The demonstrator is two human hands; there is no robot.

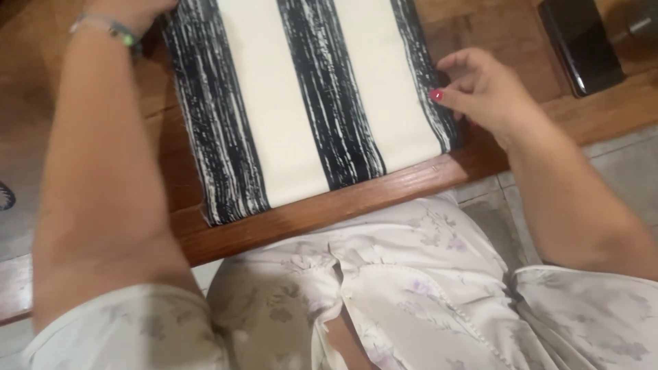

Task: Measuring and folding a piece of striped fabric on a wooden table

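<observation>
At the far left edge, a small dark object (5, 195) is showing only in part; its kind cannot be told. The wooden table (384, 193) is running across the view, its near edge slanting upward toward the right.

The left forearm is crossing the left side of the frame, wearing a thin bracelet (110, 29) with a green bead at the wrist. The left hand (133, 8) is lying at the top edge, touching the far left corner of the striped cloth (301, 103). Most of this hand is cut off by the frame, so it cannot be told whether it is gripping or merely resting.

The striped cloth is lying flat on the table, folded into a rectangle, with broad black and cream stripes running away from the viewer. Its near edge is sitting just beside the table's near edge.

The right hand (480, 85) is resting at the cloth's right edge. Its fingers (456, 65) are curled, and the thumb, bearing red nail polish, is pressing against the outer black stripe; the hand is pinching the cloth's edge.

At the upper right, a dark flat rectangular device (579, 44) is lying on the table, well apart from the cloth.

Below, the person's pale floral garment (384, 288) is filling the foreground, with grey floor tiles (493, 219) showing beside it.
</observation>
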